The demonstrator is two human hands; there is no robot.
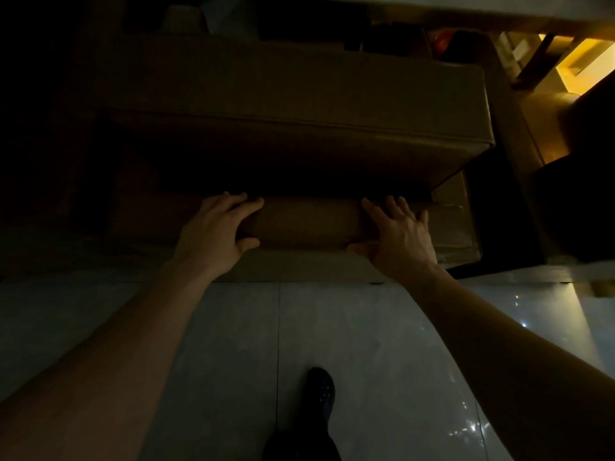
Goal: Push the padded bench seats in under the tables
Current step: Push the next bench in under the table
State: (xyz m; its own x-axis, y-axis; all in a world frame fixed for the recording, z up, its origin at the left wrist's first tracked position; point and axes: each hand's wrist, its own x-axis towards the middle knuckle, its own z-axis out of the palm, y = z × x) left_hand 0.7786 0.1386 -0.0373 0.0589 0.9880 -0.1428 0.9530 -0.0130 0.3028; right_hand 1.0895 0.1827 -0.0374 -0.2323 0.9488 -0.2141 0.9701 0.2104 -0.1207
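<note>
Both hands are spread flat rather than closed around anything. The left hand point(219, 232) presses its palm on the near top edge of the padded bench seat point(309, 224), fingers fanned forward over the cushion and thumb hooked down over the front face. The right hand point(397, 234) mirrors it further along the same edge, fingers splayed, heel of the palm on the front corner. Neither grip pinches anything; both sit as open, pushing palms.

The bench seat lies directly ahead of the hands and low, on the tiled floor point(349, 344). Its long axis runs left to right across the view, square to both forearms. Its far side is already in shadow beneath the desk point(299, 91), whose thick slab overhangs it; only the near strip of cushion shows. The seat's right end point(456, 227) pokes out just past the right hand, so that hand is nearer an end; the left end is lost in darkness.

The push, I judge, goes straight away from the body, across the seat's short axis. A dark shoe point(321, 390) stands on the floor behind.
</note>
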